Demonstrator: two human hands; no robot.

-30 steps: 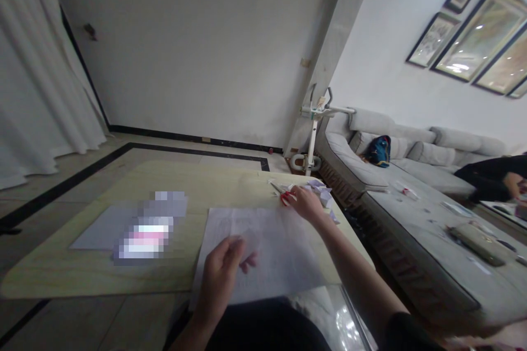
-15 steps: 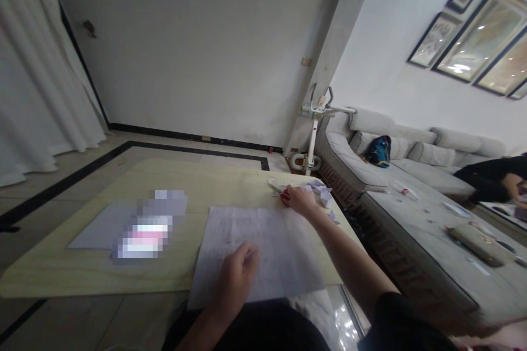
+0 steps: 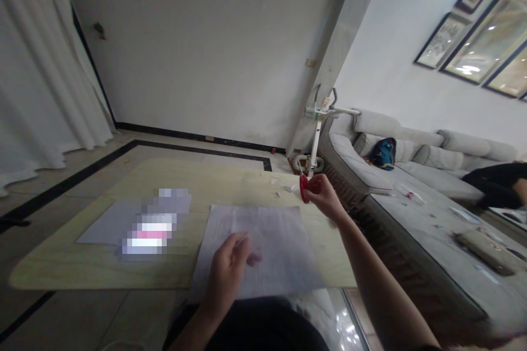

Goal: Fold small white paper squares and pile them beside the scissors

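Observation:
My right hand (image 3: 323, 194) is raised near the table's far right corner, its fingers closed on the red handles of a pair of scissors (image 3: 304, 189). The blades point up and away and are hard to make out. Over the left half of a large creased white sheet of paper (image 3: 280, 241) is my left hand (image 3: 231, 263), fingers curled in with the thumb against them. Motion smears its fingertips, and whatever they may pinch is too small to name. Small white paper scraps (image 3: 290, 188) lie just left of the scissors.
The pale wooden table (image 3: 173, 274) carries another white sheet (image 3: 105, 225) at left, partly covered by a pixelated patch. To the right stands a grey sofa (image 3: 415, 219) with a blue backpack (image 3: 385, 153) and a pouch (image 3: 483, 249). A person's arm (image 3: 521, 194) shows at the far right.
My right hand has lifted from the scraps and moved right with the scissors. My left hand has shifted slightly left over the sheet. The view has turned a little.

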